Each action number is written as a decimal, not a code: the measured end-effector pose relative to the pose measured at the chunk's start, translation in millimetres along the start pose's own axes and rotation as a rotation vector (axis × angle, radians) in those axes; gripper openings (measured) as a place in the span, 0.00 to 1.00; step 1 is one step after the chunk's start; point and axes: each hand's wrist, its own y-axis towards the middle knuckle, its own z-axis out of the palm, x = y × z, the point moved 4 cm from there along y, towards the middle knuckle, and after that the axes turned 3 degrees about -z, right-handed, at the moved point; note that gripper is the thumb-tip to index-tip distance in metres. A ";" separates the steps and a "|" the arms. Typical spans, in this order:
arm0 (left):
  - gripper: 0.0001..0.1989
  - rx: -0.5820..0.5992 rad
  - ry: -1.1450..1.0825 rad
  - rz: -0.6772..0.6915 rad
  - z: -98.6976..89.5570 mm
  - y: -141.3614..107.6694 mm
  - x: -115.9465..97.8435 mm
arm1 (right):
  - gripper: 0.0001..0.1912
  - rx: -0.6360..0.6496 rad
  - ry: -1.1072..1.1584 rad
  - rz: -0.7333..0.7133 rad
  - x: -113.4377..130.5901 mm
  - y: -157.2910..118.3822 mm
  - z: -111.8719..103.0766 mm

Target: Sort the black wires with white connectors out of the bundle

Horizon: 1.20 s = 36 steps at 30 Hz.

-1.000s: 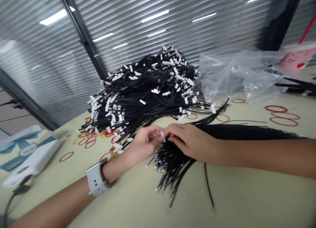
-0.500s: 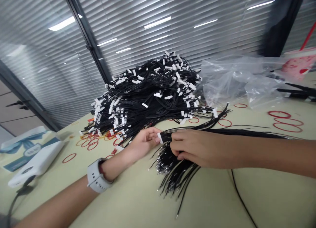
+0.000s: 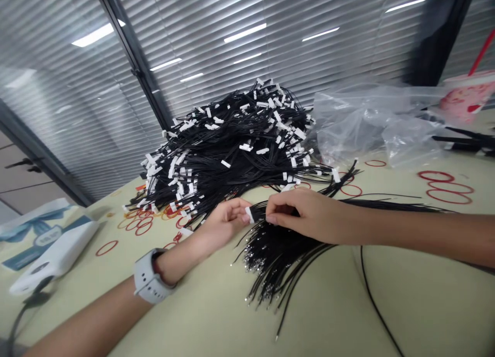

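Note:
Between its thumb and fingers my left hand [image 3: 224, 223] pinches a white connector [image 3: 250, 215] that has black wires running out of it to the right. Just beside that connector, my right hand [image 3: 297, 212] has its fingertips pressed together on the black wires [image 3: 260, 210]; its exact grip is partly hidden. Under and in front of my right hand a bundle of loose black wires [image 3: 266, 259] fans out, with shiny metal tips pointing left and toward me. Behind both hands rises a big heap of black cables [image 3: 240, 135] with white connectors.
Red rubber bands [image 3: 450, 187] lie at right, more bands [image 3: 139, 225] at left. Clear plastic bags [image 3: 356, 125] and a pink cup with a straw [image 3: 466, 96] stand behind. A white device [image 3: 54, 259] with a cable and a tissue pack [image 3: 46, 228] sit at left.
My right hand has risen and its fingertips have shifted from the loose wire bundle to the wires near the connector. My left hand keeps its hold on the connector.

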 end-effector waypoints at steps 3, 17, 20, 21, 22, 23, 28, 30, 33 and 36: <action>0.03 -0.006 -0.017 -0.014 0.2 0.6 0.9 | 0.09 -0.092 -0.017 0.029 -3.2 -1.1 0.3; 0.03 -0.004 -0.039 -0.001 2.3 -1.2 -0.6 | 0.08 -0.155 -0.087 0.045 -9.5 -0.8 6.9; 0.03 0.003 -0.024 -0.002 3.3 -1.0 -1.1 | 0.08 -0.154 -0.085 0.049 -10.1 -1.0 7.5; 0.03 0.005 -0.017 -0.002 3.5 -1.1 -1.0 | 0.08 -0.157 -0.084 0.048 -10.3 -1.1 7.6; 0.04 0.006 -0.009 -0.001 3.5 -1.2 -0.8 | 0.07 -0.161 -0.083 0.044 -10.4 -1.3 7.6; 0.04 0.007 -0.001 0.000 3.3 -1.3 -0.4 | 0.07 -0.163 -0.080 0.039 -10.4 -1.3 7.7; 0.04 0.014 0.007 -0.009 2.2 -1.3 1.8 | 0.08 -0.163 -0.064 0.047 -10.8 -0.8 8.1; 0.04 0.022 -0.013 -0.017 2.3 -1.2 2.3 | 0.08 -0.167 -0.066 0.052 -10.6 -0.5 7.9; 0.05 0.023 -0.024 -0.026 2.2 -0.7 2.4 | 0.08 -0.161 -0.055 0.048 -10.4 -0.6 8.2; 0.06 0.014 -0.031 -0.036 1.5 0.2 2.4 | 0.08 -0.141 -0.032 0.034 -10.2 -1.3 8.9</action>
